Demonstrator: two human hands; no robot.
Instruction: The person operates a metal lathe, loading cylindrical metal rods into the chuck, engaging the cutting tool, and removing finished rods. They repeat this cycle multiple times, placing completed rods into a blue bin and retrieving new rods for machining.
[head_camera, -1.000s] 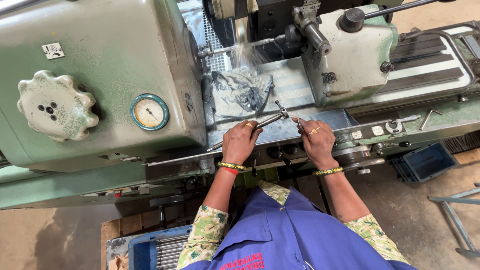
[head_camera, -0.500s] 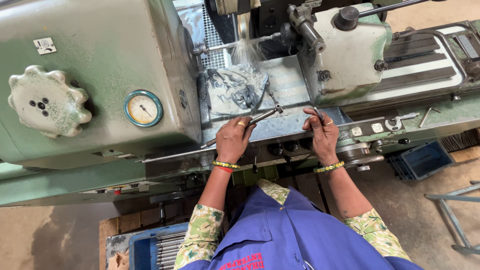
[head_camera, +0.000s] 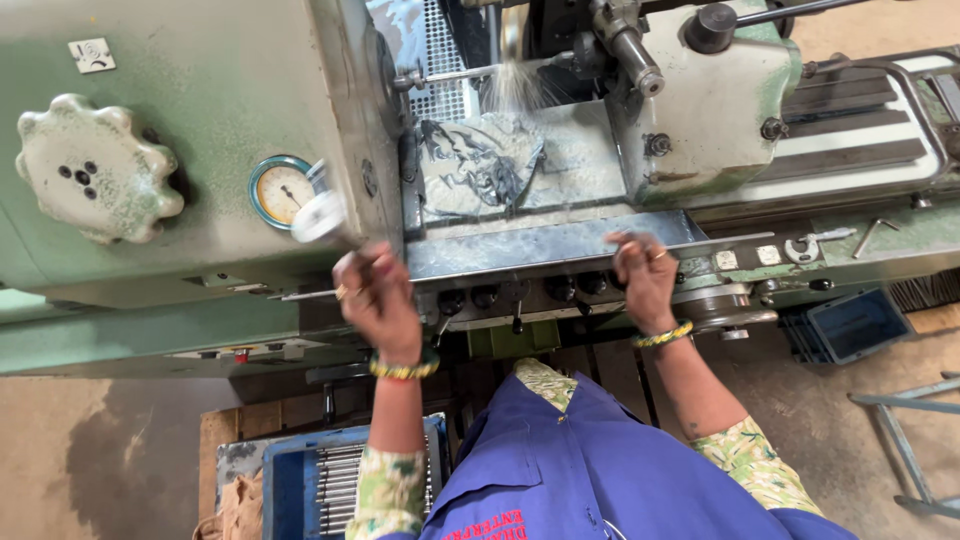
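Left hand (head_camera: 378, 300), blurred, its fingers closed on one thin metal rod (head_camera: 300, 294) beside one round gauge (head_camera: 281, 190). Right hand (head_camera: 645, 272) curls over the grey ledge (head_camera: 530, 245) of the green machine; whether it holds anything, I cannot tell.

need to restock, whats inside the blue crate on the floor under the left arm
The blue plastic crate holds a row of thin grey metal rods lying side by side. The left arm's floral sleeve covers the crate's right part.

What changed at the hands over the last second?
The left hand swung left, off the machine bed toward the pressure gauge, carrying something blurred and pale. The right hand stayed at the bed's front edge. Spray keeps falling behind, and the blue crate is unmoved.
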